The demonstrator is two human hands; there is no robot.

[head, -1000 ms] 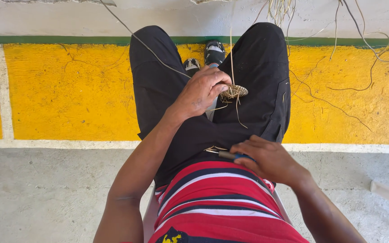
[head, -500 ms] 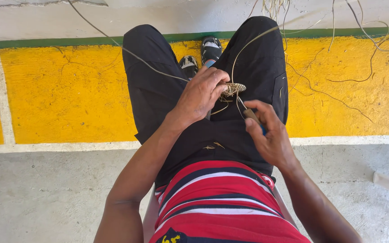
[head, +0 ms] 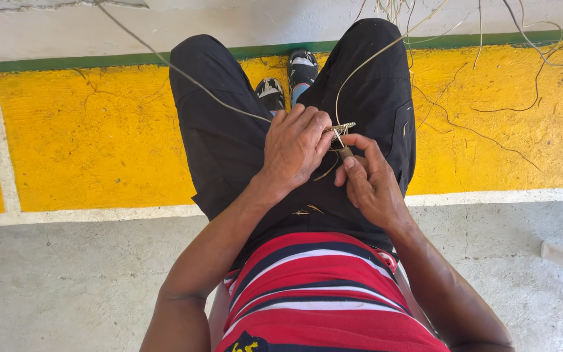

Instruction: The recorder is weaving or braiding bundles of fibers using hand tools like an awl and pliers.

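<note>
Left hand (head: 292,148) grips woven coil (head: 339,128) above yellow floor (head: 86,137)

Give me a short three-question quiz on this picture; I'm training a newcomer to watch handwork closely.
1. True or false: the left hand holds the small woven piece above the lap.
2. What does the right hand pinch against that piece?
A. a thin tool with a dark handle
B. a paintbrush
C. a cup
3. What colour is the wide painted band on the floor beyond the knees?

Key:
1. True
2. A: the thin tool
3. Yellow
</note>
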